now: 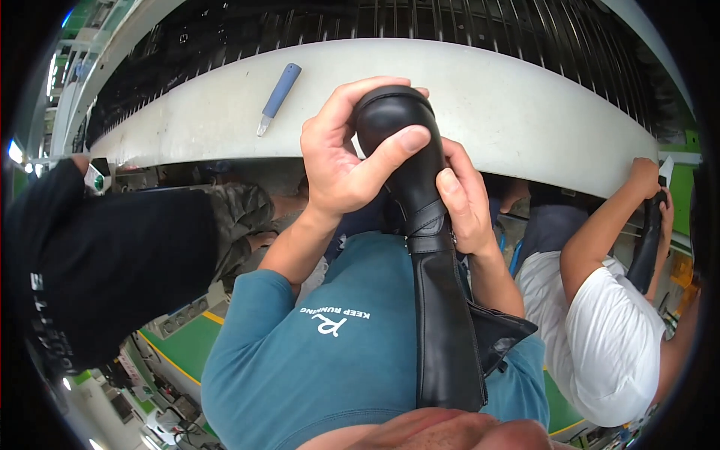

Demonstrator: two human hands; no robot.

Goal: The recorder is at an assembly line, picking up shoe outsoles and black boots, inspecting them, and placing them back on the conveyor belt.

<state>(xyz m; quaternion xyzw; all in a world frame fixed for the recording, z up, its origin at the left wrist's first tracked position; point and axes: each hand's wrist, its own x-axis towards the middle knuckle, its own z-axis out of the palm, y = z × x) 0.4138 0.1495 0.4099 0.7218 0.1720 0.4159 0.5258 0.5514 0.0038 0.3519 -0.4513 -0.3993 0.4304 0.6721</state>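
Note:
A tall black boot lies along the front of my body, its rounded toe pointing away from me and its shaft coming back toward my chest. My left hand wraps the toe end, with the thumb pressed across the smooth upper and the fingers round the far edge of the sole. Around the foot near the ankle strap, my right hand grips the boot from the right side; part of its fingers is hidden behind the boot. A loose flap of the shaft hangs out at the right.
A long white work surface curves ahead of me. On it lies a blue-handled tool with a short metal tip. Dark slatted rollers run behind. At right, a co-worker in white holds another black boot; a person in black stands left.

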